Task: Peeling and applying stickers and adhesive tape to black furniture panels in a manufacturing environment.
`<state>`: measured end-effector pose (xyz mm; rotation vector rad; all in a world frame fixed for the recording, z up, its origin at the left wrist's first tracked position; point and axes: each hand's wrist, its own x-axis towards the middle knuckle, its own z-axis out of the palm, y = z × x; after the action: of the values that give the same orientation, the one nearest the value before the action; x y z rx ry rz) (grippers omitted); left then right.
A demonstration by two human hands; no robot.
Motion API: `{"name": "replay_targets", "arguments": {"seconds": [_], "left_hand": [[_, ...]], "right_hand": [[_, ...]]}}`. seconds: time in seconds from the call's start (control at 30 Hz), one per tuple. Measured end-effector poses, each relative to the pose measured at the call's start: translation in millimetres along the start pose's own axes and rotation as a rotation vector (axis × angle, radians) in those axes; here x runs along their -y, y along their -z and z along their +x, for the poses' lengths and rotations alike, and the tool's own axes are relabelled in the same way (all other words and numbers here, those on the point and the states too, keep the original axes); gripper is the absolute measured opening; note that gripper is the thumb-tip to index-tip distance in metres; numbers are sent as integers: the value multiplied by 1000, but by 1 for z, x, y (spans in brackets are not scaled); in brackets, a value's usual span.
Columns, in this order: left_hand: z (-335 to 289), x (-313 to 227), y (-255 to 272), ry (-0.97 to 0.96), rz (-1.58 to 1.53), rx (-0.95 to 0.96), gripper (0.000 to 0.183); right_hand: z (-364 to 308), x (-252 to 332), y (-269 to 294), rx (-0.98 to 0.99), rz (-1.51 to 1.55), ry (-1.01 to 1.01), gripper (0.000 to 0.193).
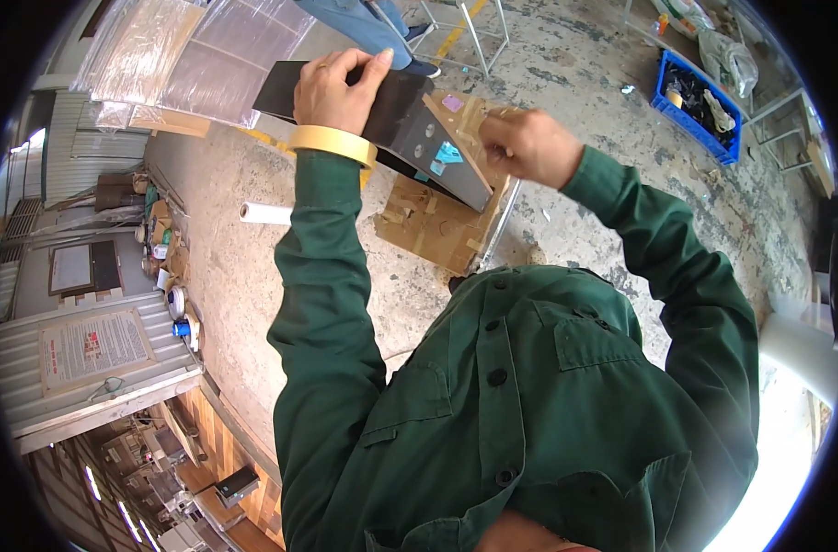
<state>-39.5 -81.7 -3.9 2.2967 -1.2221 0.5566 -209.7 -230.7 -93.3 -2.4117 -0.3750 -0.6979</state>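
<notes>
Scuffed concrete floor [235, 322], taped cardboard [424, 221] under a dark box [403, 115], left hand [341, 90] loosely curled on the box, yellow tape roll [332, 140] around that wrist, right hand [532, 147] curled beside the box, any hold unclear, blue crate [693, 132] well beyond it rightward.

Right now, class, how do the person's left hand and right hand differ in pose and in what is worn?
The left hand rests on the dark piece; the right hand is curled near its end. A yellow tape roll circles the left wrist; the right wrist has none. Both hands emerge from green sleeves.
</notes>
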Motion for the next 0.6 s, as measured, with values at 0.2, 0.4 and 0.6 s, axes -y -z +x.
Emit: {"name": "replay_targets", "arguments": {"seconds": [0.2,0.4,0.6], "left_hand": [[3,-4,-4,4,-3,24,35],[2,-7,-1,53,12,50,35],[-2,-7,0,40,12,21,35]], "right_hand": [[-25,-5,-17,-87,903,-889,17],[-29,8,-77,-283,1642,-1262,38],[-11,12,-86,-276,1747,-1233,32]]}}
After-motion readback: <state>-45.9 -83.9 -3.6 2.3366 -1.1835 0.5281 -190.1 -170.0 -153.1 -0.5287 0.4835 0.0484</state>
